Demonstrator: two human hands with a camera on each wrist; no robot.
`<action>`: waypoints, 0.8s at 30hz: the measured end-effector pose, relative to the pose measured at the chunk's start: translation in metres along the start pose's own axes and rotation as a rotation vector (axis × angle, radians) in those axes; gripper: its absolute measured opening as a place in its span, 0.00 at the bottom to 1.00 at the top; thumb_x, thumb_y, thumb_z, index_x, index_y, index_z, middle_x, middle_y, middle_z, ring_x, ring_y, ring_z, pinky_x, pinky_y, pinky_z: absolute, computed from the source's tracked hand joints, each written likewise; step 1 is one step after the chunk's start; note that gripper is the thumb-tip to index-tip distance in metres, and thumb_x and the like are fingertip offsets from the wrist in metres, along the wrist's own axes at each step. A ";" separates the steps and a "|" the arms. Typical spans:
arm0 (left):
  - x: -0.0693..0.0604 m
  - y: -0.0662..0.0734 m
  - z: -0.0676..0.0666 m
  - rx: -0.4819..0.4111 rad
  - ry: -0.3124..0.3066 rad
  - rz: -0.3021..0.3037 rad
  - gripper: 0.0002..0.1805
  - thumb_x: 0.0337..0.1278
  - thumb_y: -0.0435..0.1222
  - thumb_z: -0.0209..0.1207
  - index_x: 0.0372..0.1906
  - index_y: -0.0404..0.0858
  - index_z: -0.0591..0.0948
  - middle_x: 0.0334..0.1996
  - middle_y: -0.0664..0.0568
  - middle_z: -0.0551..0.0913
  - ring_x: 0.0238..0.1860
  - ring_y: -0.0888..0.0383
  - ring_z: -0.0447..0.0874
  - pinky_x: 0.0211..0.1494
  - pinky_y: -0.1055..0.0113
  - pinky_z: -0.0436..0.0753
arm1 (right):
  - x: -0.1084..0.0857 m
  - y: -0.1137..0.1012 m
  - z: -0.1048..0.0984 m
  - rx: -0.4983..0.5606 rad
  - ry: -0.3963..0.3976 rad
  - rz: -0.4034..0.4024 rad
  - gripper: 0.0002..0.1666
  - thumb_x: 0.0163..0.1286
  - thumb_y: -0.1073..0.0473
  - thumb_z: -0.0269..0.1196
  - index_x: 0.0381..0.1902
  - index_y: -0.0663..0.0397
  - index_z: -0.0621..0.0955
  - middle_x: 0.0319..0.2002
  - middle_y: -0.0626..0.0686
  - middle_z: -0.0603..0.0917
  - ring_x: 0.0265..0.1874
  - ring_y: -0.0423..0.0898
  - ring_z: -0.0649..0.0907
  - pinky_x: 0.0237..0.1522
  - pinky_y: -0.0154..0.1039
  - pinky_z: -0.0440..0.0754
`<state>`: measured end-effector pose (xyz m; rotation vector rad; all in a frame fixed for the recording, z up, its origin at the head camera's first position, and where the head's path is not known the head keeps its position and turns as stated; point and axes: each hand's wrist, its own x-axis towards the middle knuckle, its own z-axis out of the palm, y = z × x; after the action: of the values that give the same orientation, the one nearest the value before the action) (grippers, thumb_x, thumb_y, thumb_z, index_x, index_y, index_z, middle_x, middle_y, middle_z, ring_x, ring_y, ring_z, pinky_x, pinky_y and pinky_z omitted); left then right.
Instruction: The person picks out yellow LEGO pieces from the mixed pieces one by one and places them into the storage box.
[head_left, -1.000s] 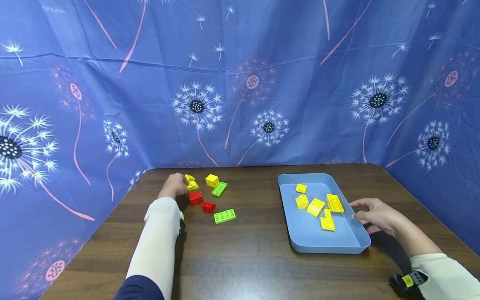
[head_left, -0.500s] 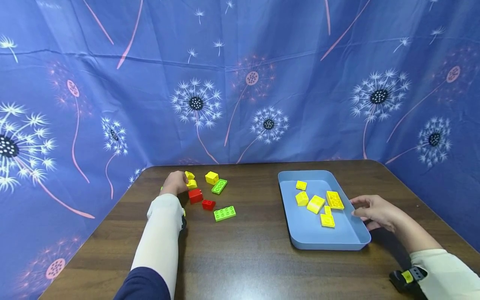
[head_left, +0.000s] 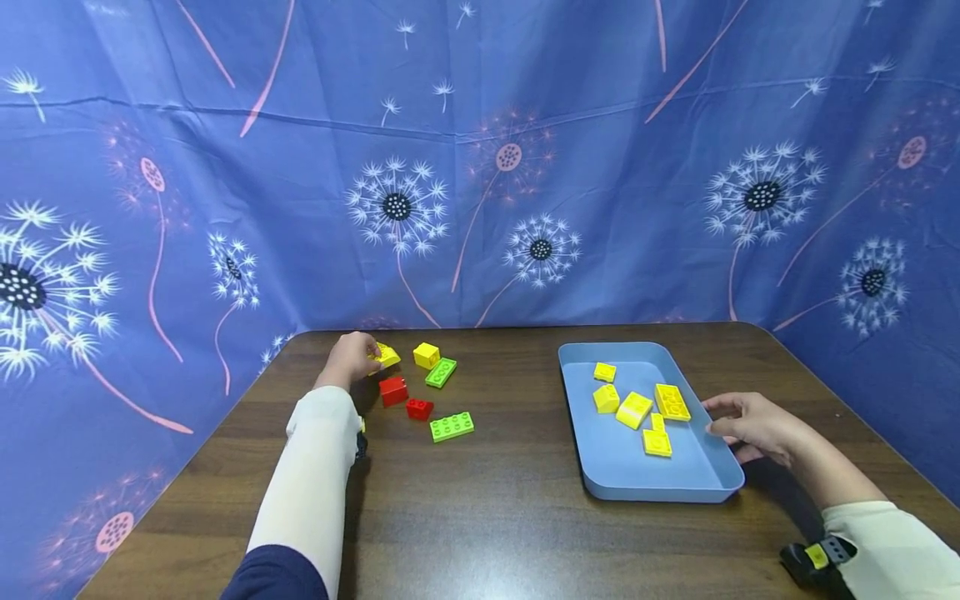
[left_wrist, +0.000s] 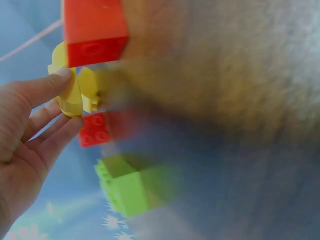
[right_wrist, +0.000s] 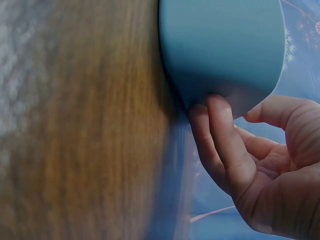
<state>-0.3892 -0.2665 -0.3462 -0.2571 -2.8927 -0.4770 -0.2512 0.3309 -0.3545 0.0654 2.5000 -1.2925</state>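
My left hand (head_left: 350, 358) is at the back left of the table. Between its thumb and fingers it pinches a rounded yellow brick (left_wrist: 71, 95), clear in the left wrist view. Just beyond that lies a second yellow brick (left_wrist: 89, 82). A red brick (head_left: 393, 391) and a smaller red brick (head_left: 419, 409) lie near this hand. On the right, my right hand (head_left: 757, 425) holds the side of a blue tray (head_left: 622, 475), with its thumb at the rim and fingers against the outer wall. Several yellow bricks lie inside the tray, among them a studded one (head_left: 672, 402).
Right of the left hand are a yellow block (head_left: 427, 356), a green brick (head_left: 441, 372) and, nearer, a light green brick (head_left: 452, 427). Brown wooden table (head_left: 487, 517) lies between the bricks and the tray. A blue dandelion-print cloth (head_left: 465, 250) hangs behind.
My left hand has shifted slightly away from me, and the yellow brick at its fingers has moved with it. The right hand and tray look unmoved; the head view shifted slightly.
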 end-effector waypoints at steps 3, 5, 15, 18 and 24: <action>0.002 0.010 -0.007 -0.016 0.016 0.028 0.09 0.46 0.32 0.71 0.31 0.32 0.84 0.35 0.41 0.84 0.39 0.45 0.81 0.47 0.50 0.78 | -0.001 0.001 -0.001 -0.002 0.003 -0.008 0.37 0.66 0.65 0.59 0.65 0.82 0.58 0.49 0.74 0.75 0.38 0.52 0.83 0.37 0.52 0.85; 0.004 0.017 -0.012 -0.028 0.023 0.049 0.09 0.48 0.32 0.70 0.33 0.32 0.84 0.36 0.40 0.84 0.39 0.45 0.80 0.48 0.50 0.78 | -0.002 0.001 -0.001 0.004 0.005 -0.014 0.37 0.66 0.65 0.59 0.65 0.82 0.58 0.49 0.74 0.75 0.38 0.52 0.83 0.37 0.52 0.85; 0.010 0.064 -0.029 -0.060 0.052 0.201 0.11 0.51 0.34 0.70 0.39 0.32 0.85 0.39 0.42 0.86 0.42 0.45 0.81 0.50 0.50 0.78 | -0.002 0.002 0.000 0.034 0.003 -0.031 0.36 0.65 0.67 0.59 0.64 0.83 0.59 0.47 0.70 0.77 0.38 0.52 0.84 0.36 0.52 0.85; 0.012 0.078 -0.030 -0.063 0.058 0.248 0.12 0.51 0.35 0.70 0.40 0.33 0.85 0.37 0.44 0.86 0.39 0.47 0.81 0.48 0.52 0.78 | -0.002 0.003 0.000 0.041 0.003 -0.032 0.36 0.65 0.67 0.59 0.64 0.83 0.59 0.47 0.71 0.77 0.38 0.53 0.84 0.36 0.53 0.85; 0.014 0.109 -0.033 -0.069 0.055 0.338 0.13 0.51 0.36 0.70 0.41 0.34 0.84 0.36 0.46 0.85 0.38 0.50 0.81 0.46 0.55 0.79 | 0.000 0.003 0.002 0.040 0.005 -0.036 0.37 0.66 0.66 0.59 0.65 0.82 0.58 0.49 0.73 0.75 0.40 0.54 0.84 0.37 0.53 0.84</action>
<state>-0.3752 -0.1737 -0.2802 -0.7159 -2.7034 -0.5126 -0.2499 0.3309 -0.3580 0.0336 2.4902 -1.3586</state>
